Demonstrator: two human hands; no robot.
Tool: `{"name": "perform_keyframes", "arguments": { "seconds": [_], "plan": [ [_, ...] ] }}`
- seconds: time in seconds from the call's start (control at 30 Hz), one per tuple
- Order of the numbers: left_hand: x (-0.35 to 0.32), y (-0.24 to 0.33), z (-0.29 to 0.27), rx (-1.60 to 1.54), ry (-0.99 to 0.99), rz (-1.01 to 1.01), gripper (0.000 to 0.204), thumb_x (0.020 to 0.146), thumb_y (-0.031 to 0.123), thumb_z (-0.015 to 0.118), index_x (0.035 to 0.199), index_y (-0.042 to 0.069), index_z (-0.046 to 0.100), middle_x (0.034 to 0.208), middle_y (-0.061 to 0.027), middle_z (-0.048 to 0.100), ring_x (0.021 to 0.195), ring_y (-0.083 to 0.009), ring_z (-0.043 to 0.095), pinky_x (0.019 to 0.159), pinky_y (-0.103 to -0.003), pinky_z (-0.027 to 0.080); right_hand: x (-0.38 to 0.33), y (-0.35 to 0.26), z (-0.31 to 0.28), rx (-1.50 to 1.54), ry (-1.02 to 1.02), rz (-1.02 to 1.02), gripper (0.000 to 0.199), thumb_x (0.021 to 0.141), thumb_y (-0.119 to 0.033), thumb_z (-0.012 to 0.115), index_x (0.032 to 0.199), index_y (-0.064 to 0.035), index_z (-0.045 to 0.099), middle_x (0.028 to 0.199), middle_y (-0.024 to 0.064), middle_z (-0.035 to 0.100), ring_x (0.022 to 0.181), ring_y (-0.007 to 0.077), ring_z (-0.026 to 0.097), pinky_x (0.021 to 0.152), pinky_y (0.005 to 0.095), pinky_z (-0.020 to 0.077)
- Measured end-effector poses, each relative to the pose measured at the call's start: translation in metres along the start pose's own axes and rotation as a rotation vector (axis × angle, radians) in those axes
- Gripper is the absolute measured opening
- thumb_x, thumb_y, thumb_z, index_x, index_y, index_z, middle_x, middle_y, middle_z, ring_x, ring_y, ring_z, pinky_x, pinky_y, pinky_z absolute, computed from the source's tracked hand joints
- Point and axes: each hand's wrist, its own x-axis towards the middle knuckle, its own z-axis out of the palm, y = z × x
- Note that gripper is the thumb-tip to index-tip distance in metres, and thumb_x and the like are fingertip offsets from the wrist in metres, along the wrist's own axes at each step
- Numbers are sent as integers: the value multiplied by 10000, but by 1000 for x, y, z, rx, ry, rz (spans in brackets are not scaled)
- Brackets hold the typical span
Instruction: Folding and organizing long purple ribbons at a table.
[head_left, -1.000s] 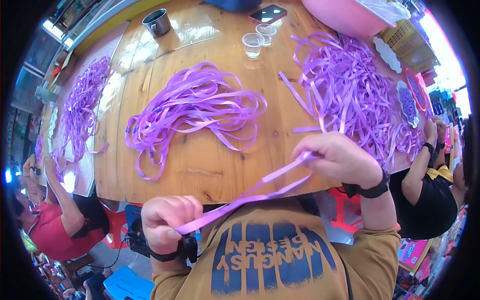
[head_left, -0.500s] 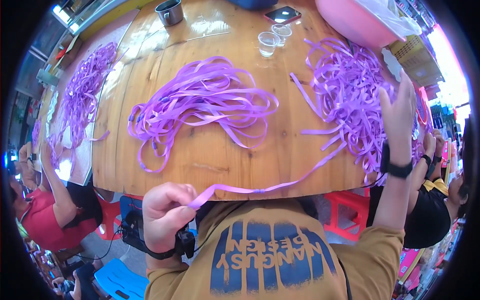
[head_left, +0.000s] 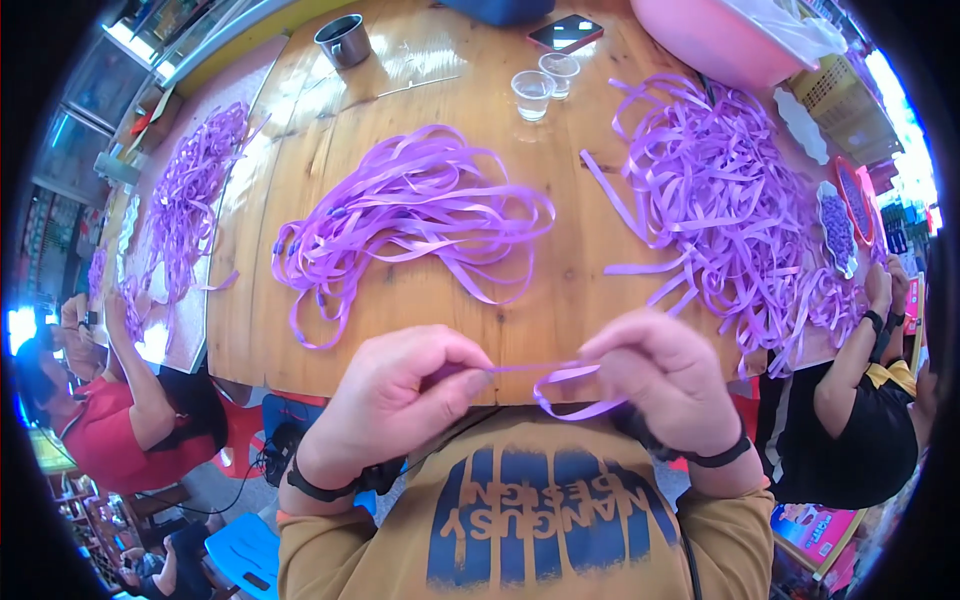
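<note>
Close to my chest, at the table's near edge, a purple ribbon [head_left: 580, 411] runs between my hands. Thumb and fingers of my left hand [head_left: 405, 395] pinch one stretch of it. My right hand [head_left: 672, 380], a little blurred, has its fingers closed on the ribbon too, and a loop hangs below them. Beyond both hands lies a bundle of looped purple ribbons [head_left: 430, 225], with small darker purple pieces on some loops. To the right spreads a large tangled heap of purple ribbons [head_left: 715, 190].
Two clear plastic cups [head_left: 532, 97], a phone [head_left: 566, 33] and a metal mug [head_left: 343, 42] stand or lie at the far side. A pink basin [head_left: 700, 40] is at the far right, with a white dish [head_left: 836, 230] of purple bits nearer. Co-workers sit left and right.
My right hand has come back from above the right-hand heap to my chest and closed on the ribbon. My left hand has moved rightward, still pinching it.
</note>
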Motion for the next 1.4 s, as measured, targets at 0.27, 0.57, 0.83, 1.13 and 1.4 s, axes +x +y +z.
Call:
{"name": "perform_keyframes", "arguments": {
  "seconds": [0.27, 0.57, 0.83, 1.13, 1.4],
  "plan": [
    [34, 11, 22, 145, -98, 80, 63, 832, 53, 585, 860, -2, 597, 693, -75, 575, 594, -123, 530, 544, -267, 421, 2, 20, -11, -942, 436, -525, 200, 933, -81, 465, 1111, -12, 527, 1057, 59, 545, 1018, 136, 489, 862, 286, 416],
    [100, 32, 35, 86, -166, 29, 111, 830, 98, 617, 899, 14, 593, 774, -6, 545, 715, -59, 509, 651, -218, 436, -17, 26, -18, 385, 247, 51, 209, 948, -114, 468, 1121, 2, 491, 930, 18, 550, 880, 50, 508, 734, 204, 435],
    [228, -40, 1, 904, 329, 295, 368, 746, 310, 610, 1052, 106, 625, 1236, -158, 479, 1176, -295, 427, 965, -418, 316, -28, 45, -37, 165, 445, -112, 152, 917, -84, 515, 1041, 4, 527, 874, -26, 512, 805, 31, 457, 719, 178, 389],
    [255, -48, 7, 970, 221, -57, 403, 704, 384, 615, 1044, 171, 650, 1337, -168, 435, 1278, -298, 352, 1036, -475, 233, -35, 52, -48, 123, 471, -156, 162, 909, -74, 522, 1046, 10, 525, 920, -9, 521, 837, 44, 466, 754, 196, 395],
    [146, 1, 25, 63, 97, 92, 204, 860, 190, 592, 983, 28, 610, 1056, -54, 583, 976, -136, 538, 852, -279, 423, -27, 47, -44, 91, 433, -173, 158, 906, -67, 516, 1042, 13, 520, 907, -3, 532, 827, 39, 474, 741, 195, 396]
  ]
}}
